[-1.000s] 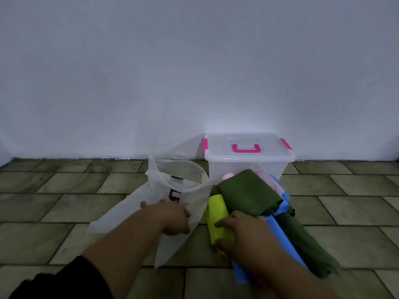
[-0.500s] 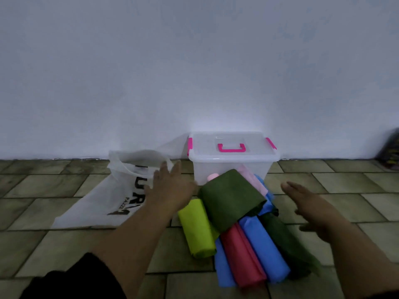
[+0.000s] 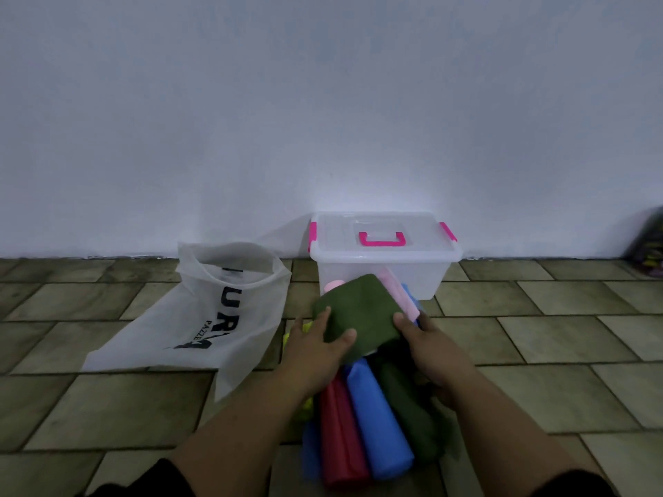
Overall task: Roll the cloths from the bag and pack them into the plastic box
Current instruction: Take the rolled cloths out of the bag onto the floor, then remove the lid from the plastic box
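Observation:
A pile of cloths lies on the tiled floor in front of a clear plastic box (image 3: 384,267) whose lid with pink latches is shut. On top sits a folded dark green cloth (image 3: 358,310). My left hand (image 3: 315,346) grips its left edge and my right hand (image 3: 427,342) grips its right edge. Below it lie a red cloth (image 3: 339,432), a blue cloth (image 3: 376,421) and another dark green cloth (image 3: 412,414). A pink cloth (image 3: 398,292) leans against the box. A yellow-green cloth (image 3: 305,403) is mostly hidden under my left arm. The white bag (image 3: 201,317) lies flat to the left.
A white wall (image 3: 323,120) stands right behind the box. A dark patterned object (image 3: 645,245) sits at the far right against the wall. Bare floor tiles (image 3: 538,317) stretch to the right and in front of the bag.
My left hand let go of the bag, which now lies flat on the left. Both hands moved in onto the top green cloth and took hold of its sides.

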Demonstrator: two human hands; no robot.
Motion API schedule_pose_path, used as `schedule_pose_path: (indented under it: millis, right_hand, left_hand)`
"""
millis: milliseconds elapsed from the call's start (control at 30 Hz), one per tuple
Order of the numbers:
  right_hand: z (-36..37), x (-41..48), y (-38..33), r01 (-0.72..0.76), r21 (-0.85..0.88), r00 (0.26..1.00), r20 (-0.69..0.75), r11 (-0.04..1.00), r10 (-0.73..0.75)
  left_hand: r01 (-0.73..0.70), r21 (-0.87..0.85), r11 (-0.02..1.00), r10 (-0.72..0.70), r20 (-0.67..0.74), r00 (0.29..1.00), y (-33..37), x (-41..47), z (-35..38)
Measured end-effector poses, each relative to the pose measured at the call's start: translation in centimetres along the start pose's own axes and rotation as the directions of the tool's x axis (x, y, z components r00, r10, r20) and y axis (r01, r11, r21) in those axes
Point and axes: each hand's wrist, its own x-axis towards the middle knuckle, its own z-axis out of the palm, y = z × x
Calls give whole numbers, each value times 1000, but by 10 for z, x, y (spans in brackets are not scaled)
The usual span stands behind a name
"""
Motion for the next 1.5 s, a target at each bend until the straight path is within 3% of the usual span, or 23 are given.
schedule_pose_path:
  millis: [233, 400, 467, 567, 667, 767, 900, 1067, 1333, 1400, 1500]
  right_hand:
    - [31, 0, -4, 44, -66, 999, -29, 997, -46]
    - [-1, -1, -15, 59, -266, 992, 121, 962, -28]
    - [-24, 6, -25, 89, -303, 996, 58, 949, -75]
    - [-58, 28, -46, 161, -223, 957, -202, 961, -207]
    - [-78, 60, -65, 207, -91, 911, -344, 974, -226]
    - [-78, 87, -77, 144, -36, 939, -311, 989, -148]
    - [-64, 109, -85, 112, -73, 943, -307, 991, -129]
    - [-48, 124, -96, 113, -111, 943, -302, 987, -142]
    - [-50, 144, -108, 41, -51, 960, -273, 998, -54]
    - [-53, 146, -104, 30, 45, 965, -262, 999, -17]
    - [-56, 144, -93, -118, 349, 974, -140, 930, 176]
  left_hand:
    - [10, 48, 999, -3, -143, 990, -8, 5, -1]
    - [-25, 77, 997, 40, -201, 979, -3, 12, -6]
    - [-70, 96, 993, 95, -281, 955, 8, 22, -19]
    - [-139, 14, 990, 135, -349, 927, 32, 48, -44]
    - [-51, -138, 989, 1, -335, 942, 61, 76, -66]
    - [91, -253, 963, -155, -245, 957, 76, 96, -76]
    - [128, -504, 854, -229, -143, 963, 73, 113, -88]
    - [188, -362, 913, -288, -245, 926, 62, 128, -112]
    - [193, -403, 895, -320, -277, 906, 49, 142, -122]
    - [244, -485, 840, -394, -236, 888, 47, 142, -122]
    - [302, -538, 787, -447, -162, 880, 41, 140, -122]
